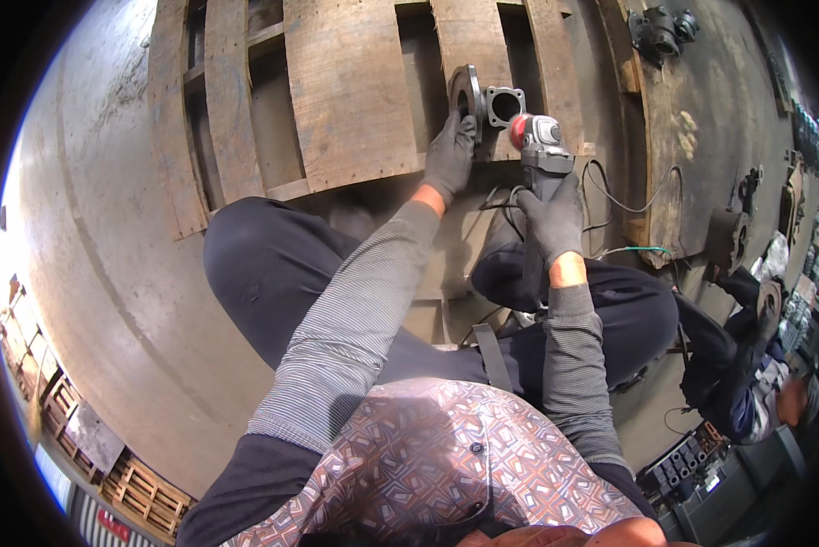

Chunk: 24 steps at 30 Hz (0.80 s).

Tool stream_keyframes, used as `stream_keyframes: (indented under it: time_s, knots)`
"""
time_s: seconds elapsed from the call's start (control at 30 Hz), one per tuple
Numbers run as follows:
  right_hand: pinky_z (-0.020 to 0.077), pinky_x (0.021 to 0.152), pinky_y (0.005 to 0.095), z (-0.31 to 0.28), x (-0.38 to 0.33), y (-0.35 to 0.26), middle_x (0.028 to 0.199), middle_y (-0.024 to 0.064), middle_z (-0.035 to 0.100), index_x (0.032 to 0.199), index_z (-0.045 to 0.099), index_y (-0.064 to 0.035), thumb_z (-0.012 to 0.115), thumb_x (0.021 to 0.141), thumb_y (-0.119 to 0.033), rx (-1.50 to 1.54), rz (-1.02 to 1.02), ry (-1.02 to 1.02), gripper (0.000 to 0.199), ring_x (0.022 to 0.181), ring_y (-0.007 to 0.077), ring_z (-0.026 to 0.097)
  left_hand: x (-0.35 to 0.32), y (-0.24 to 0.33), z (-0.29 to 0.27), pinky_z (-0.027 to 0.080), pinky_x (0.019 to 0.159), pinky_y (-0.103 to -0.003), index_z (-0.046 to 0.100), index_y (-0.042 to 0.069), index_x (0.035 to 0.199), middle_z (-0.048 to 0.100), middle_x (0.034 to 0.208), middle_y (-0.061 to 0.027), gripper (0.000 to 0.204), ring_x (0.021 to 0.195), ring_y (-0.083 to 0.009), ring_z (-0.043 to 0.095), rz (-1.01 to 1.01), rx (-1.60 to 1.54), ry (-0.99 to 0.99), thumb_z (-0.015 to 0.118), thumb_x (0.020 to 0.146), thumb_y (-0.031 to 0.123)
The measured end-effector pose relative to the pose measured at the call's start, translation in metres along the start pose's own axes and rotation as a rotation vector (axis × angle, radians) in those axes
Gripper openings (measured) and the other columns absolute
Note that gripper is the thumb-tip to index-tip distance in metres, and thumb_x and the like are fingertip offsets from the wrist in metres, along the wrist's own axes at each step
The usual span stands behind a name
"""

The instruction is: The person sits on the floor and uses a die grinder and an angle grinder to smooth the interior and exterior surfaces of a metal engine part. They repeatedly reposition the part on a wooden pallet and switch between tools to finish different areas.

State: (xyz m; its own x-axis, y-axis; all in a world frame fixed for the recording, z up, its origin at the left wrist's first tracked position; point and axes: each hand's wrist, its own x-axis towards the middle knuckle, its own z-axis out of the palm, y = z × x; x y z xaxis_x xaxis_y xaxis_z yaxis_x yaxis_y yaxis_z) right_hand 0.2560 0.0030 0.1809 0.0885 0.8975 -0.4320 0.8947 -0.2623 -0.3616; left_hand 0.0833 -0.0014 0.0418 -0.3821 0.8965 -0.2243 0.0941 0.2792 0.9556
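Observation:
My left hand point(449, 157), in a dark glove, is closed on the near edge of a grey metal casting with a round flange point(465, 91). The casting's square flange point(505, 107), with a large round bore and corner holes, faces to the right. My right hand point(553, 215), also gloved, wraps around the body of an angle grinder point(545, 155). The grinder's red disc point(519, 131) is beside the square flange; whether it touches cannot be made out. Both the casting and the grinder's head are over the near edge of a wooden pallet point(350, 82).
A second wooden platform point(692, 137) stands to the right, with a dark metal casting point(663, 35) on its far end. A cable point(642, 205) loops between them. Another person point(756, 392) sits at the right, handling a round part. Stacked pallets point(140, 492) stand at the lower left.

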Motion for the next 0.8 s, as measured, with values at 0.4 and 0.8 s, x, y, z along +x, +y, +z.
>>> stream_keyframes:
  time_s: [0.4, 0.8]
  knots:
    - [0.0489, 0.104, 0.0507, 0.001, -0.006, -0.012, 0.125, 0.0330, 0.062, 0.129, 0.045, 0.0079, 0.077, 0.076, -0.031, 0.028, -0.071, -0.043, 0.073, 0.118, 0.0484, 0.062, -0.001, -0.004, 0.005, 0.051, 0.098, -0.048, 0.056, -0.001, 0.140, 0.067, 0.126, -0.0300, 0.055, 0.118, -0.0458, 0.064, 0.011, 0.024, 0.000, 0.048, 0.109, 0.044]
    - [0.0488, 0.103, 0.0522, -0.003, 0.016, -0.034, 0.127, 0.0335, 0.062, 0.130, 0.045, 0.0084, 0.077, 0.077, -0.034, 0.006, -0.153, 0.006, 0.075, 0.118, 0.0489, 0.062, 0.002, -0.009, 0.007, 0.052, 0.098, -0.045, 0.056, -0.002, 0.141, 0.068, 0.123, -0.0285, 0.054, 0.116, -0.0426, 0.066, -0.023, -0.007, 0.010, 0.050, 0.109, 0.040]
